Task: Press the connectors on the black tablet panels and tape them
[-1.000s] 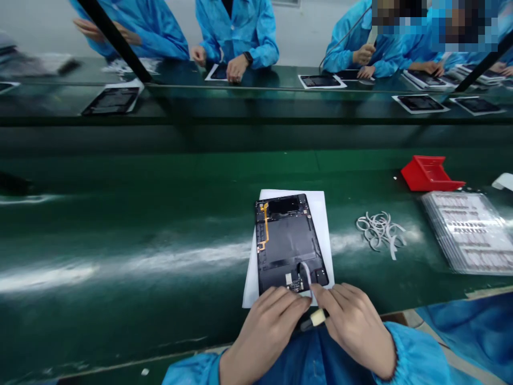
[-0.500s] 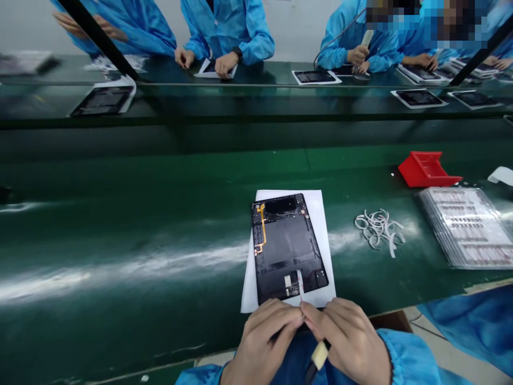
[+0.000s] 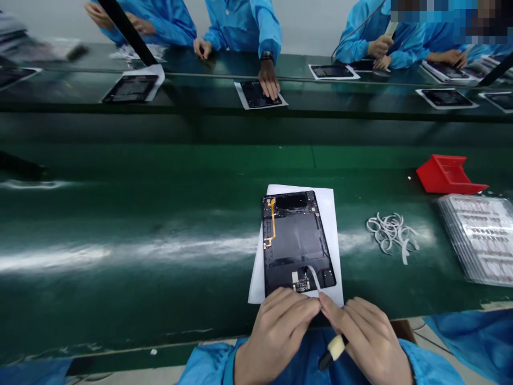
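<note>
A black tablet housing (image 3: 296, 240) lies on a sheet of white paper (image 3: 334, 240) at the table's near edge. A narrow white strip (image 3: 315, 278) rises in a curve from its lower part to my fingertips. My left hand (image 3: 282, 326) is closed, thumb and forefinger pinched at the strip's near end. Against it, my right hand (image 3: 366, 334) pinches at the same end. A tool with a black and cream handle (image 3: 335, 348) is tucked under my right palm; its tip is hidden.
To the right lie a heap of curled white strips (image 3: 393, 232), a red bin (image 3: 449, 174) and a stack of clear trays (image 3: 481, 235) with small parts. Across the table, co-workers in blue handle panels by a raised belt (image 3: 192, 88).
The view has shifted, so the housing sits further right. The strip curves more between housing and fingers. Opposite, a co-worker's hand has moved a panel forward onto the belt.
</note>
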`<state>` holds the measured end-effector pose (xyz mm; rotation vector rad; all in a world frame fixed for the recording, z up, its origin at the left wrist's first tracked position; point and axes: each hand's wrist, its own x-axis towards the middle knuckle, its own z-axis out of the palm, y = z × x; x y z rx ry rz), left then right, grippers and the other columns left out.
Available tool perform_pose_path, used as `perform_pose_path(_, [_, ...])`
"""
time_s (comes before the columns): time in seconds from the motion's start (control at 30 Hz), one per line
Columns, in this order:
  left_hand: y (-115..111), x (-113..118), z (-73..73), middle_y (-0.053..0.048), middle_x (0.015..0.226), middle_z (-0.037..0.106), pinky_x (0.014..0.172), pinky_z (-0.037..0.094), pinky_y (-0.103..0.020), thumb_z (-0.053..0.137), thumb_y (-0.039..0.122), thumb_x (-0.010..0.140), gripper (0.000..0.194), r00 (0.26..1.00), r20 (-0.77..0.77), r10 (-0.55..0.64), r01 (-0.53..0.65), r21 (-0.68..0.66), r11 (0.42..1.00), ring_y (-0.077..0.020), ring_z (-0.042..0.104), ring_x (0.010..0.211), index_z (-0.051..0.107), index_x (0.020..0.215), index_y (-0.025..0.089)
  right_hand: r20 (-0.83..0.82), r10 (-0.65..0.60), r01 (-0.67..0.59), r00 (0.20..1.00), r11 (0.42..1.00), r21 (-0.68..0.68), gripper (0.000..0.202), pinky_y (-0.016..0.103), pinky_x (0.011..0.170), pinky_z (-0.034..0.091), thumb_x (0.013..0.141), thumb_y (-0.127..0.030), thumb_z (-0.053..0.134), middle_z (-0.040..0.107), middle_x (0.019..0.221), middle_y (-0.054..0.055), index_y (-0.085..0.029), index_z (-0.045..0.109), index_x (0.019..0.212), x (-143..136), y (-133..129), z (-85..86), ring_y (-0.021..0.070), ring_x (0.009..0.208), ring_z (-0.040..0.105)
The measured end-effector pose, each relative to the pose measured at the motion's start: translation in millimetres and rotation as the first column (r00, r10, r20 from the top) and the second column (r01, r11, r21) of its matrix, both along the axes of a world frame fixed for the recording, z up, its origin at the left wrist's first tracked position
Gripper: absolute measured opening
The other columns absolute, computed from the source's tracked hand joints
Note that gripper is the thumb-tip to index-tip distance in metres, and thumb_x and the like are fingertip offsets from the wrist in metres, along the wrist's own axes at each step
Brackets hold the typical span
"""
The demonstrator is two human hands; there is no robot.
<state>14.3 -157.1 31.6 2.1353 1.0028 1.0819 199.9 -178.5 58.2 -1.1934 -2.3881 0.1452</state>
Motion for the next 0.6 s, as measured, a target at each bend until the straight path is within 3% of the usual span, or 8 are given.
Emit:
perform_pose_path(0.23, [7, 6, 2.7, -0.004, 0.077, 0.069, 0.058, 0.046, -0.027, 0.044, 0.009, 0.095, 0.018, 0.982, -0.19, 0.002, 0.028, 0.154, 0.988, -0.0138, 0.059, 0.065, 0.061, 0.095, 0.014, 0.207, -0.016, 0.001, 0.978, 0.997, 0.072, 0.034, 0.029, 0.055, 0.044, 0.098, -0.005, 0.024, 0.058, 0.061, 0.002, -0.004, 0.055, 0.112, 4, 3, 6.7, 0.0151, 0.052, 0.055])
perform_pose_path(0.43, [4, 9, 4.0, -0.004, 0.078, 0.067, 0.063, 0.05, -0.032, 0.039, 0.009, 0.096, 0.022, 0.922, -0.388, -0.01, 0.105, 0.223, 0.969, -0.0165, 0.062, 0.069, 0.061, 0.097, 0.012, 0.287, -0.022, -0.012, 0.958, 0.993, 0.118, 0.035, 0.03, 0.056, 0.043, 0.096, -0.002, 0.023, 0.057, 0.06, 0.002, -0.002, 0.054, 0.112, 5, 0, 6.7, 0.0156, 0.051, 0.054])
perform_pose_path(0.6, [3, 13, 8.4, -0.005, 0.082, 0.067, 0.066, 0.051, -0.034, 0.038, 0.009, 0.096, 0.023, 0.902, -0.431, -0.018, 0.135, 0.243, 0.961, -0.0181, 0.064, 0.074, 0.061, 0.101, 0.011, 0.279, -0.019, -0.018, 0.96, 0.991, 0.129, 0.031, 0.03, 0.056, 0.041, 0.095, -0.004, 0.028, 0.056, 0.06, 0.002, -0.006, 0.058, 0.099, 3, -1, 7.2, 0.0159, 0.052, 0.052])
